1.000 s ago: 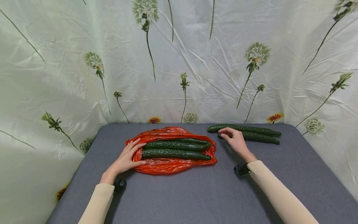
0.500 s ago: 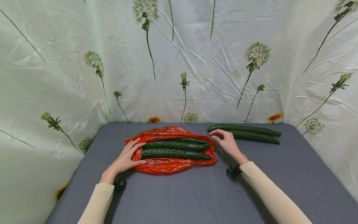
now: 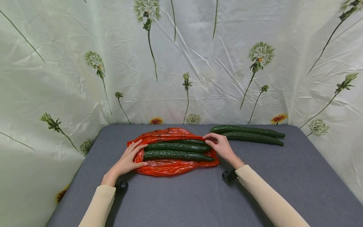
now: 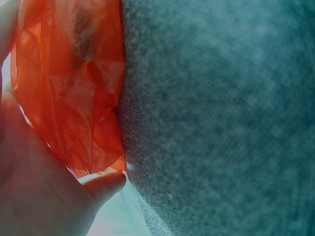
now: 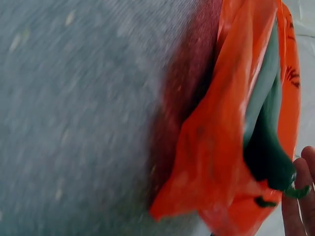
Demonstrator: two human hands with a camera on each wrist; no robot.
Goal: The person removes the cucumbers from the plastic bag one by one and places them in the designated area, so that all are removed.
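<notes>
A red plastic bag (image 3: 167, 171) lies on the grey table (image 3: 184, 201) with its long axis running left to right, its mouth gaping upward. Inside I can make out three cucumbers: a front cucumber (image 3: 178, 155), a middle cucumber (image 3: 178, 147) and a rear cucumber (image 3: 190, 142) partly tucked under the bag's far lip. All three lie roughly parallel with the bag, their narrower ends towards its right end, where the right wrist view catches a short curled stem. The bag's far side carries dark printed marks.

The left hand (image 3: 129, 160) rests over the bag's left end, fingers spread and fairly straight, thumb at the near side. The right hand (image 3: 222, 146) is at the bag's right end, fingers bent beside the cucumber tips; whether it pinches the lip I can't tell.

Beyond the bag and off to its right, a back cucumber (image 3: 248, 129) and a nearer cucumber (image 3: 252, 138) lie side by side, also lengthwise left to right, their right ends angled slightly towards the person.
</notes>
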